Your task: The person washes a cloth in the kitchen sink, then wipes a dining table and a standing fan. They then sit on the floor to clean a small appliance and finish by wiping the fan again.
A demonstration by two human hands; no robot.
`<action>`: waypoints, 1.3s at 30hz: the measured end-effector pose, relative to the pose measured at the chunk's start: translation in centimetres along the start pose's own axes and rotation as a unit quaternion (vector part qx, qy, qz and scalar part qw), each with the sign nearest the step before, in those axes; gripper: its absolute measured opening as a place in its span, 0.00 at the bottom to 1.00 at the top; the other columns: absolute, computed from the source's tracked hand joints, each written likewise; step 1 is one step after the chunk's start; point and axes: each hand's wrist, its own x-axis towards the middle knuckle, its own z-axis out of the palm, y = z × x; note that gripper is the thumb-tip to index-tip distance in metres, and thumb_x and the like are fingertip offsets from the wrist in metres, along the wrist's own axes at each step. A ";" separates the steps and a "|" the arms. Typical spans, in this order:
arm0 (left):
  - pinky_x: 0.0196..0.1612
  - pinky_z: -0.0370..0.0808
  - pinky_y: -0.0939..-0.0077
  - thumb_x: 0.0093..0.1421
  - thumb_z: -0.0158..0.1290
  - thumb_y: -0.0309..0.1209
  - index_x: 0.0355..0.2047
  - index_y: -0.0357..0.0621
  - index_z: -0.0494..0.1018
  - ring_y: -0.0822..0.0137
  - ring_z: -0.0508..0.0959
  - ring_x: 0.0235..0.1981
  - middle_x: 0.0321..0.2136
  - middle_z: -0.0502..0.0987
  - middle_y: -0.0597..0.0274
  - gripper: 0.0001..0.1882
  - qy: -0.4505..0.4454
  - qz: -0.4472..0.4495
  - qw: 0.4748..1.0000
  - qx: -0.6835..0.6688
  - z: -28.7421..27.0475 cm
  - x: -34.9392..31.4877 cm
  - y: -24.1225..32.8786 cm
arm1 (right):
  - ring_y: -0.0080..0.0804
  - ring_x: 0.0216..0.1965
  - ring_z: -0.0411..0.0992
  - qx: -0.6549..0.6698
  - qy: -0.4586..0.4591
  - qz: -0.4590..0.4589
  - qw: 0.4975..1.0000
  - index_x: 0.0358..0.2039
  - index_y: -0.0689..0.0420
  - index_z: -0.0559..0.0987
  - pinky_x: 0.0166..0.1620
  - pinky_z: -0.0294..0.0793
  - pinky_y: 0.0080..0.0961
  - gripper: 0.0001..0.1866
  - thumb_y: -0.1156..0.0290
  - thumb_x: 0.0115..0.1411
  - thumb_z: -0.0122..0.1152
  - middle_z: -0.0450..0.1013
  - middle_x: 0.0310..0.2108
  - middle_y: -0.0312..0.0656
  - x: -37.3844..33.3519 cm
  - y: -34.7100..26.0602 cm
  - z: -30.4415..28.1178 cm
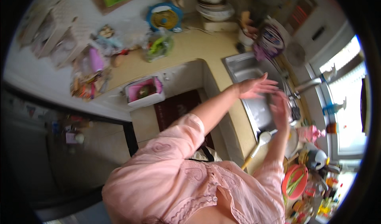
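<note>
My left hand [257, 87] reaches out over the steel sink [241, 67] with its fingers spread and nothing in it. Just beside it, lower over the same sink, my right hand [280, 110] is blurred, its fingers apart and also holding nothing. Both arms wear pink sleeves. The faucet [313, 82] stands past the hands at the sink's far side. A white spoon with a yellow handle [258, 141] lies on the counter edge near my right forearm.
A stack of bowls [214, 8] and a small blue fan [164, 18] stand on the beige counter [194, 45]. A white bin with a pink liner [145, 91] and a dark red mat [176, 107] are on the floor. A pink bowl of greens [295, 180] sits near the window.
</note>
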 end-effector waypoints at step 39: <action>0.52 0.46 0.33 0.49 0.47 0.58 0.51 0.50 0.63 0.53 0.55 0.56 0.52 0.61 0.55 0.35 0.902 -0.166 0.389 0.090 5.3 -84.3 -19.2 | 0.28 0.37 0.71 -0.369 -0.799 0.254 0.400 0.45 0.59 0.69 0.40 0.70 0.23 0.17 0.62 0.59 0.49 0.72 0.39 0.40 -22.9 55.3 70.1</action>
